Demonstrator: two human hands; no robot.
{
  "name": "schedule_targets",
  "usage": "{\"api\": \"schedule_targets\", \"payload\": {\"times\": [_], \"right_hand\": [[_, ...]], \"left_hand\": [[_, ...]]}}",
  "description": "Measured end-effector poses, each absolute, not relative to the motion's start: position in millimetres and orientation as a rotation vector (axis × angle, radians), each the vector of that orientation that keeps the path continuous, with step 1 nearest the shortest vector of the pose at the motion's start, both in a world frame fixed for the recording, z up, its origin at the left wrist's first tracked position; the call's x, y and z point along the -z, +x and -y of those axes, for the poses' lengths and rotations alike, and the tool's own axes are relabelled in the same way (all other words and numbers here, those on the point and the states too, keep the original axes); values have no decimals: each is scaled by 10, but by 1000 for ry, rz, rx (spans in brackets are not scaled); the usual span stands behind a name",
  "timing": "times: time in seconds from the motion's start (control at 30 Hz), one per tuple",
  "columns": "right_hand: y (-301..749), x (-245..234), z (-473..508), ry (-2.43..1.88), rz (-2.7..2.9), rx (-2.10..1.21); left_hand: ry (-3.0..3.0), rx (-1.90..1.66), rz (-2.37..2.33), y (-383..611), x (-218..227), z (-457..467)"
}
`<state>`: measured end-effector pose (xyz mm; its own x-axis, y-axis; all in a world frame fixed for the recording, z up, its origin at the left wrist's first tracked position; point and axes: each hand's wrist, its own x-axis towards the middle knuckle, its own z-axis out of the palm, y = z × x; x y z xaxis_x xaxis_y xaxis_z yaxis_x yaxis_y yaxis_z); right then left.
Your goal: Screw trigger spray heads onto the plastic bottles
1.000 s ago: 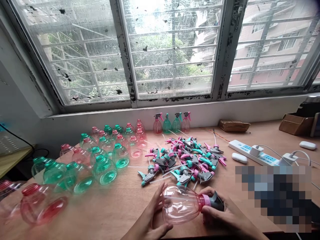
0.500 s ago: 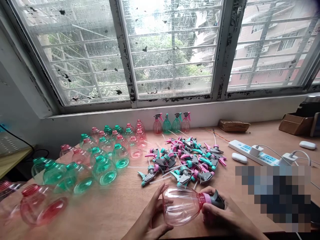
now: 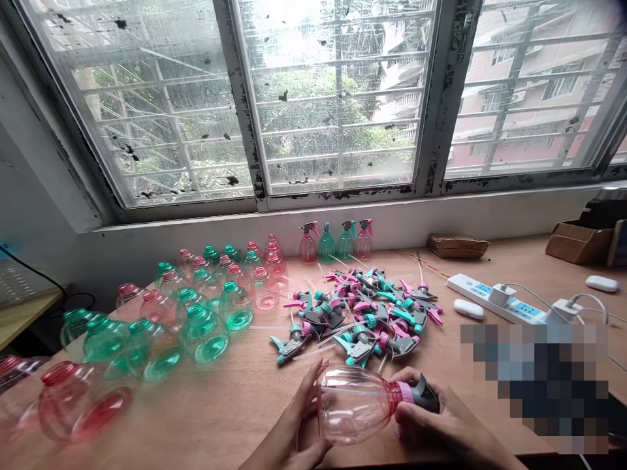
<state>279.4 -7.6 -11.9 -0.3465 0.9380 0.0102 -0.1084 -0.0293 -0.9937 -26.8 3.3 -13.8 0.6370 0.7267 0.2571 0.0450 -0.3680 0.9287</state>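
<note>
Holding a glossy, translucent pink bottle (image 3: 355, 405) sideways above the wooden counter (image 3: 210, 418), cupping its rounded end in wide-spread left hand (image 3: 294, 424), gripping its smooth grey spray head (image 3: 426, 396) in closely curled right hand (image 3: 438, 419).

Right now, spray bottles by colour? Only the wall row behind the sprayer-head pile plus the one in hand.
Pink spray bottles: 3 (held bottle, between left hand and right hand; left-end bottle; right-end bottle)
Green spray bottles: 2 (second from left; third from left)
Total: 5
</note>
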Motion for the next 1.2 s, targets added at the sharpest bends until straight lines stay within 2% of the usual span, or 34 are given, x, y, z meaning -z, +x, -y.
{"api": "schedule_targets", "payload": {"times": [0.4,0.67,0.87,1.07,1.2], "right_hand": [[2795,129,76,-982,1390,-1508],[2801,113,94,-987,1389,-1497],[2790,112,77,-966,1379,-1519],[2784,134,71,-967,1376,-1509],[2781,118,80,-978,1379,-1495]], "left_hand": [[1724,-791,-625,-200,-18,8],[1690,-780,-650,-278,109,12],[1733,-778,-588,-238,16,1],[1739,-779,-740,-223,-22,57],[1689,-762,-574,-203,-17,11]]}}
